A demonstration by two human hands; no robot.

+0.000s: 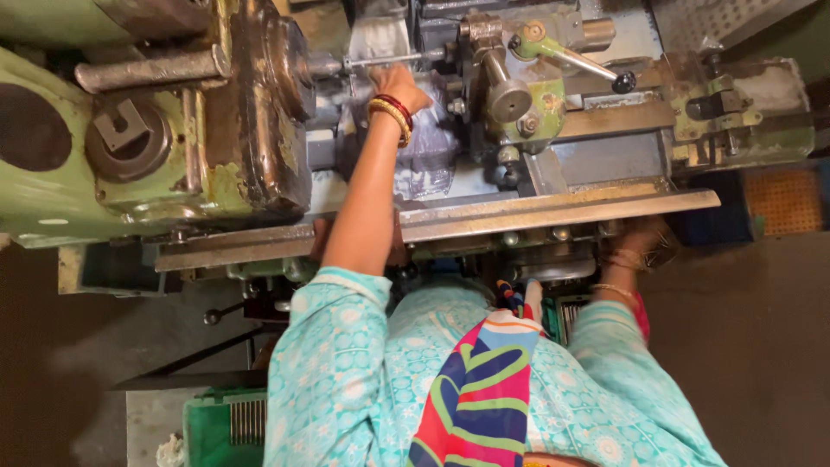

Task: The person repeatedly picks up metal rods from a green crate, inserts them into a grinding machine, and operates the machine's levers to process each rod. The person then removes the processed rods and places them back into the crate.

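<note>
**Left hand at the rod, right hand under the bed**

While I look down from the head camera, the old green lathe (130, 147) fills the top of the view, and I will place everything from its chuck (277, 78).

Just to the right of the chuck, a thin metal rod (389, 60) runs level out of its centre toward the tool post (510, 86), so its long axis lies left to right across my view. My left hand (399, 86) is up there, reached over the flat bed rail (519, 212), with red and gold bangles (393, 112) at the wrist. The fingers are curled upward and touch the rod from below, about midway along it; whether they truly close around it or only rest against it I cannot tell, since my knuckles hide the tips. A crumpled bag of clear plastic (428, 151) lies just beneath that hand.

My right hand (640, 246) is well apart from the chuck, down and to the right, tucked under the edge of the bed rail. It is in shadow and blurred, so its grip is not readable.

Of the two, the left hand is plainly the nearer to the rod. A black-knobbed lever (575, 62) stands beyond the tool post.
</note>
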